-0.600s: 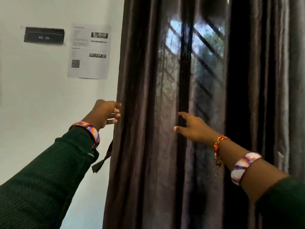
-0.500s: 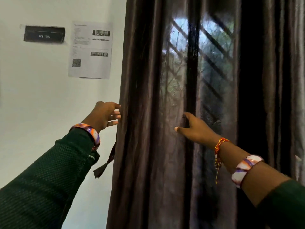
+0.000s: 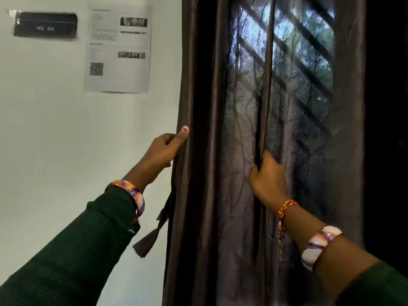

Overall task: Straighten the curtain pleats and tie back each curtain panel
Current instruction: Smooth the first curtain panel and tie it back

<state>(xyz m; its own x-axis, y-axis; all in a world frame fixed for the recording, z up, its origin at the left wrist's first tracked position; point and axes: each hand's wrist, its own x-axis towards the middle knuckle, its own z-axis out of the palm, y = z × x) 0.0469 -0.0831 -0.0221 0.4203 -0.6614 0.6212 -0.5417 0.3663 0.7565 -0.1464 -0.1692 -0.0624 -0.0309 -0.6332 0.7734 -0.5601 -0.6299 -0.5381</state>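
Note:
A dark brown, half-sheer curtain panel [image 3: 220,195] hangs in vertical folds in front of a barred window. My left hand [image 3: 163,151] pinches the panel's left edge, thumb on the front of the cloth, fingers behind it. My right hand [image 3: 268,175] grips a dark fold near the panel's middle, fingers curled round it. A brown fabric tie-back strip [image 3: 152,235] dangles beside the left edge, below my left wrist. Another darker curtain panel [image 3: 386,151] fills the far right.
A white wall [image 3: 66,151] lies left of the curtain, carrying a printed sheet with a QR code [image 3: 118,49] and a black label plate [image 3: 45,25]. Window bars and greenery show through the cloth [image 3: 304,51].
Both hands went from reaching with loose fingers to holding the cloth: the left now pinches the edge, the right has closed round a fold. The view has shifted closer and left.

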